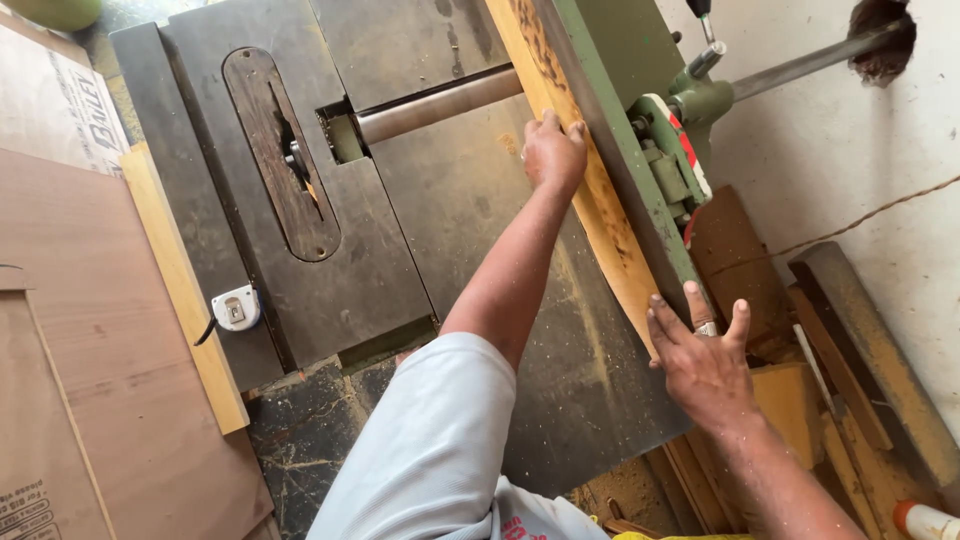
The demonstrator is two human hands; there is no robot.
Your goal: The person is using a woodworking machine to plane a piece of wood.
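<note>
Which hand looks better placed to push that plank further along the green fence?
Probably the right hand: it sits at the wooden plank's near end, behind it. The left hand presses midway, holding it against the green fence.

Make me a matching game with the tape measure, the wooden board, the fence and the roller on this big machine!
Things:
1. tape measure
2. wooden board
3. fence
4. roller

Descriptions:
A. green, behind the board
B. white, at the machine's left edge
C. round bar across the table's gap
D. on edge, pressed by left hand and right hand

Pairs: 1-B, 2-D, 3-A, 4-C
</note>
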